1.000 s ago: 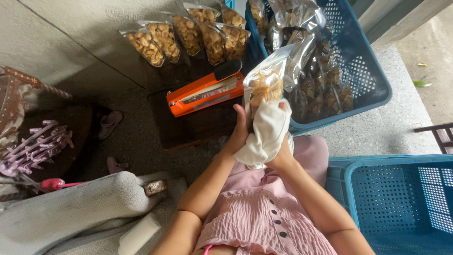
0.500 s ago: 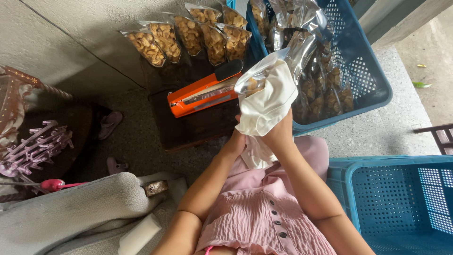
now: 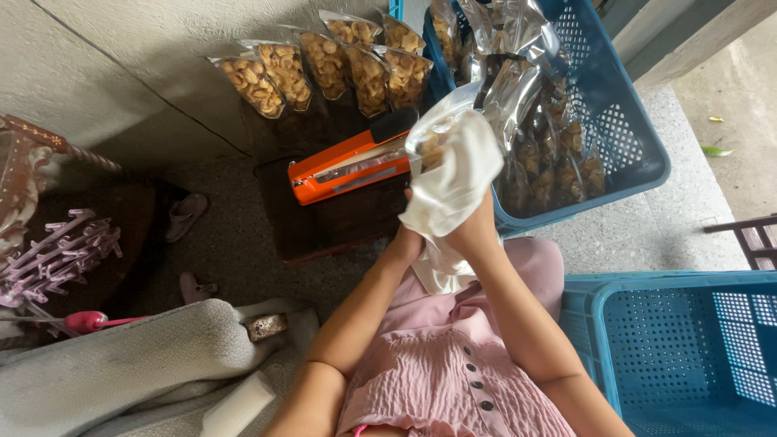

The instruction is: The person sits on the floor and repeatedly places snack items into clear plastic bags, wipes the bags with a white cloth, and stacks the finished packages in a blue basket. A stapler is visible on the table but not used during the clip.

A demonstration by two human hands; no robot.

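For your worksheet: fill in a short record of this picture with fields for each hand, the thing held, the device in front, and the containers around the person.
Left hand: left hand mostly hidden behind the white cloth, at its lower edge
Right hand: right hand grips the cloth from below
Held item: clear snack bag wrapped in the cloth, raised over the orange sealer
Device: orange sealer on a dark block, arm raised
Behind: row of filled bags leaning on the wall
Containers: blue basket with packed bags; second blue basket at the person's right

light: soft daylight | shadows: faint | glare: plastic bags | focus: sharp
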